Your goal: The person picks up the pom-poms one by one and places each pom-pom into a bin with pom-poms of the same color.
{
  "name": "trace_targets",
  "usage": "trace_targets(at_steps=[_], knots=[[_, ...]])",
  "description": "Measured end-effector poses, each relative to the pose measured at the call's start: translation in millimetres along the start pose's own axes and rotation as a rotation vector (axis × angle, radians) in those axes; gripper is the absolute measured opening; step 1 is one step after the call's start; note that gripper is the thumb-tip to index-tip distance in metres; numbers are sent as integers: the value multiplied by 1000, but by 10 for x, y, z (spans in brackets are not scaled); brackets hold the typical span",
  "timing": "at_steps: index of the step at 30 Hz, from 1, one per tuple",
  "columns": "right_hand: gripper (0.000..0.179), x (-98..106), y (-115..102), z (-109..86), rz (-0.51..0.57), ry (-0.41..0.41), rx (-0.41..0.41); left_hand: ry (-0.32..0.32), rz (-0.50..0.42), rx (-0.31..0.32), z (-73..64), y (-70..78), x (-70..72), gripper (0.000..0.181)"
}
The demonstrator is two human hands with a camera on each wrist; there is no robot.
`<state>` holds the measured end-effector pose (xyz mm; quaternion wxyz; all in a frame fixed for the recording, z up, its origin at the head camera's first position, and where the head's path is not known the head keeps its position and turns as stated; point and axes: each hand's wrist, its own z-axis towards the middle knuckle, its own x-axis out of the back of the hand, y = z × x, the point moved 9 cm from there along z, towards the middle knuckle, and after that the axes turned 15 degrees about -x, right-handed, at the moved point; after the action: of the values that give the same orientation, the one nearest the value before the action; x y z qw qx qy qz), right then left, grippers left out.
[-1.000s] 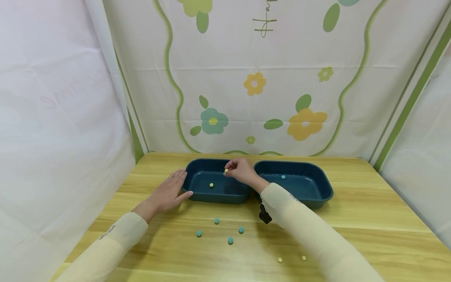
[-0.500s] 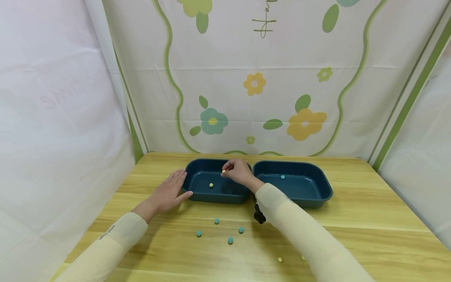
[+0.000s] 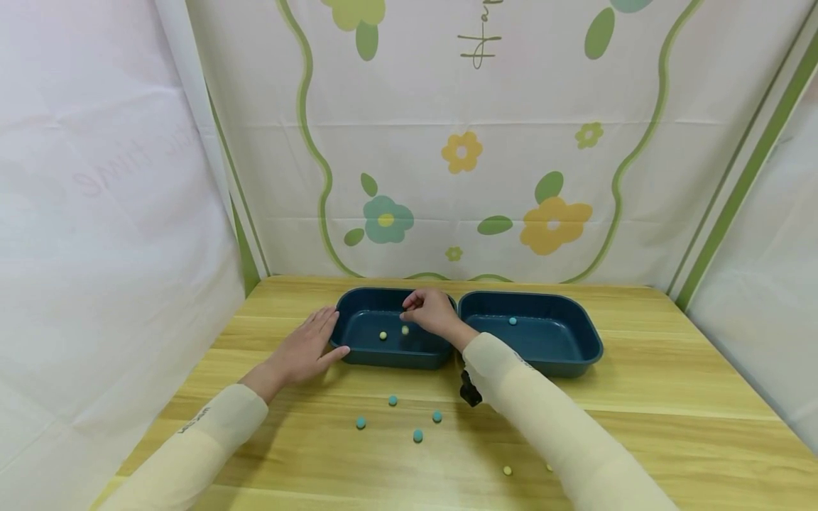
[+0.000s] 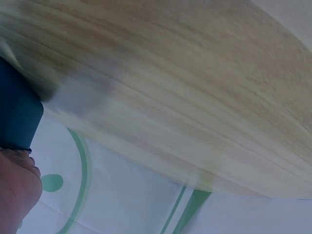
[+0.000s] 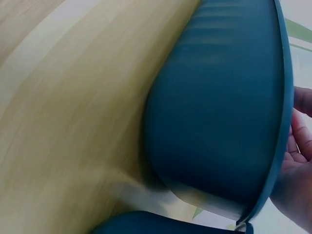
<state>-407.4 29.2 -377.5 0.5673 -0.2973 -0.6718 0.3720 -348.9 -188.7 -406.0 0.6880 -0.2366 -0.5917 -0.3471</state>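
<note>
My left hand [image 3: 305, 348] rests with straight fingers against the left end of a dark blue tray [image 3: 393, 360]. Over this tray's right part is my right hand [image 3: 434, 312], its fingers loosely bent with nothing seen between them. Just below its fingertips, a slightly blurred yellow ball [image 3: 405, 330] appears apart from the hand. Another yellow ball [image 3: 383, 336] lies on the tray floor to the left. In the right wrist view, the tray wall [image 5: 214, 107] hides part of the right hand [image 5: 297, 165].
A second dark blue tray [image 3: 578, 365] stands to the right, with one blue ball [image 3: 513, 321] in it. Several blue balls, one of them a front ball [image 3: 418, 436], lie on the wooden table [image 3: 307, 454]. A yellow ball [image 3: 508, 470] lies near the right sleeve [image 3: 562, 426], which partly covers another.
The right hand moved slightly left, then let go of the yellow ball, which is now lower than the fingertips. The left hand has stayed in place.
</note>
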Motion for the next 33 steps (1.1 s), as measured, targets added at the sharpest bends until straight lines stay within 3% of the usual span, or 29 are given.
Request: trace_targets(at_steps=[16,23,33], knots=[[21,237,-65,-37,9,-9,-1,13,11,-8,-3,-5,3,83],[13,407,-151,-189,-15,-9,27,24,4,-11,-6,-14,16,83],[16,666,-185,-528,-1,-44,52,-2,3,-3,16,-3,18,82]])
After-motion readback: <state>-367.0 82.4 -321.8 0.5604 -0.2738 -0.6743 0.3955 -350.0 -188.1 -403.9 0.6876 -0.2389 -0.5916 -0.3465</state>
